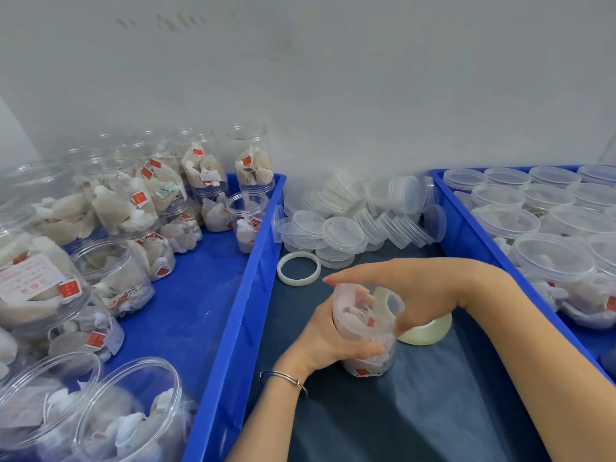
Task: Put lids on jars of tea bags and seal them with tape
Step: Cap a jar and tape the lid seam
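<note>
Left hand (pixel 328 331) around jar (pixel 365 331), right hand (pixel 413 295) arched above.

Print on the jar label (pixel 28 278) is too blurred to read.

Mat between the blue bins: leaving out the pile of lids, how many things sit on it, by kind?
jar: 1, gripped by the left hand and the right hand
tape roll: 1
white ring: 1
Total: 3
</note>
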Available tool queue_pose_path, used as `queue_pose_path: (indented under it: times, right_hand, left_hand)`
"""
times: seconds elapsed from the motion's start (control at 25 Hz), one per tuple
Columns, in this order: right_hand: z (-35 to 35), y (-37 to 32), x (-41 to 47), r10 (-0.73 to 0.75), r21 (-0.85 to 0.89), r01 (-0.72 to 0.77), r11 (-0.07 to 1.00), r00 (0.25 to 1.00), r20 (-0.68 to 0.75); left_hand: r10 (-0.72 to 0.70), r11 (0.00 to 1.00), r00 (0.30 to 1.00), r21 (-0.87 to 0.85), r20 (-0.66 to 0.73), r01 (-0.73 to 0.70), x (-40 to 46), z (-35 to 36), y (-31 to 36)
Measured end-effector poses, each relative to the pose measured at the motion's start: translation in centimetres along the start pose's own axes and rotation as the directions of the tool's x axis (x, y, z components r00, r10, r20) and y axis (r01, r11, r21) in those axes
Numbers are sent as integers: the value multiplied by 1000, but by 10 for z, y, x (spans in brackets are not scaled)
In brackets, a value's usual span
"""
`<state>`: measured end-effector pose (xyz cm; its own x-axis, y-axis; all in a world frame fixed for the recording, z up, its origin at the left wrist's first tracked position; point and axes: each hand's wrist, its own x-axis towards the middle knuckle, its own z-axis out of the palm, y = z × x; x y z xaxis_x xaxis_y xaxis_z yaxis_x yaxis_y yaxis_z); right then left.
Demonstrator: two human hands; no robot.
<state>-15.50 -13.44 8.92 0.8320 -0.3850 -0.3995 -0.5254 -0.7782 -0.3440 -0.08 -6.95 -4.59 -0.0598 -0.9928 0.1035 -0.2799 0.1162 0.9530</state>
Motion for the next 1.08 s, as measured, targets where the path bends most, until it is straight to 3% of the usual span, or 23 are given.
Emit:
queue_pose_path:
  times: [0.16, 0.24, 0.36, 0.44, 0.52, 0.6, 0.68, 0.8, 0.96, 1.08]
  right_hand:
    - [-11, -9, 6, -58, -44, 64, 997, 992, 111]
    - [-7, -13, 4, 18, -3, -18, 1000, 994, 104]
    - [17, -26, 12, 305, -148, -335, 930, 932, -196]
    - [27, -29, 23, 337, -283, -459, 842, 858, -388]
    - [20, -23, 24, 260, -259, -352, 899, 907, -331]
    - [2, -11, 17, 144, -131, -156, 979, 985, -98]
    - [-10, -6, 13, 26, -50, -23, 998, 999, 47]
    - [-11, -4, 18, -82, -70, 87, 994, 994, 69]
    - [-6, -6, 19, -68, -129, 64, 990, 997, -28]
    - [-1, -12, 18, 124, -140, -134, 981, 989, -74]
  left_hand:
    - [-20, 1000, 1000, -24, 8, 20, 3, -3, -3]
    - [-26, 999, 999, -22, -44, 25, 4, 1, -6]
    - [-33, 999, 991, -24, -131, 30, 8, 9, -8]
    - [-51, 999, 984, -16, -169, 49, 11, 11, -8]
    - [-58, 998, 978, 12, -199, 61, 11, 10, -7]
    - [-44, 999, 980, 2, -193, 45, 10, 9, -9]
    - [-40, 999, 986, -33, -161, 36, 9, 8, -11]
    - [-58, 997, 987, -56, -152, 50, 9, 7, -11]
    - [-71, 997, 984, -50, -164, 64, 9, 9, -11]
    - [-51, 998, 985, 16, -164, 54, 10, 8, -8]
